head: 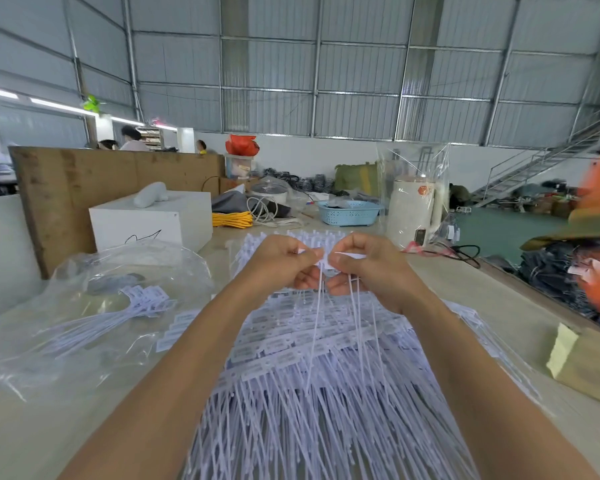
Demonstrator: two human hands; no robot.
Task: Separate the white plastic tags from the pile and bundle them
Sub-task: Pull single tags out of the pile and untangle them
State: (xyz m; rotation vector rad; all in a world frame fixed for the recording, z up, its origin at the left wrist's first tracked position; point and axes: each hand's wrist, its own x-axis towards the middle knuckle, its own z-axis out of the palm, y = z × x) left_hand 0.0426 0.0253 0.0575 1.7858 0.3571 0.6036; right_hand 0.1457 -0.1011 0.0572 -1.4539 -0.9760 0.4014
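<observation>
**Tag separation underway, most of the pile still unsorted**

Bottom centre of the frame: big pile of white plastic tags (326, 393) on the worktop (49, 427), long thin tails fanned toward the camera, label heads in rows further up. The pile fills the middle from the bottom edge up to behind the hands.

Centre: both hands raised over the pile, close together. Left hand (281, 263) has fingers curled, thumb and forefinger pinching a tag head. Right hand (361, 263) is likewise curled, pinching the neighbouring tag heads (326, 259). Several tails (316, 327) hang straight down from the grip to the pile. Looks like tags are being pulled apart from one strip; exact count in hand too small to tell.

Left of centre: a small bundle of tags (132, 306) lies on a clear plastic bag (84, 306), heads together, tails trailing lower left. Probably finished output; any tie on it can't be made out.

Judgement: early stage. One small set aside, a few in hand, the bulk still in the pile, bundling of the current handful not yet done.

Further back, upper half: white box (153, 220), yellow cord coil (232, 220), blue basket (350, 213), white appliance in clear wrap (413, 206).
</observation>
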